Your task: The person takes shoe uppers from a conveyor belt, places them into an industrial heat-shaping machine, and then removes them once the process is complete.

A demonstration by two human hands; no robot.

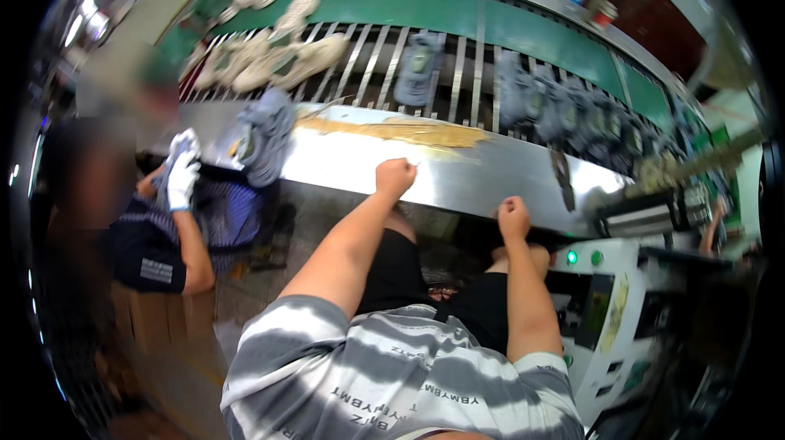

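Note:
My left hand (396,178) is closed in a fist above the front part of the steel bench (343,163). Nothing shows between its fingers. Further right, my right hand (513,217) is also curled into a fist at the bench's near edge, with no object visible in it. Yellowish-brown tape (425,133) covers a strip of the bench beyond my left hand. A dark, narrow tool-like piece (562,180) lies on the metal to the right of my right hand.
A slatted conveyor carries beige shoes (307,62), one grey shoe (419,69) and several grey-blue shoes (564,109). At left, a co-worker's white-gloved hand (181,174) works beside a grey shoe upper (268,137). A white machine (595,285) with green lights stands at right.

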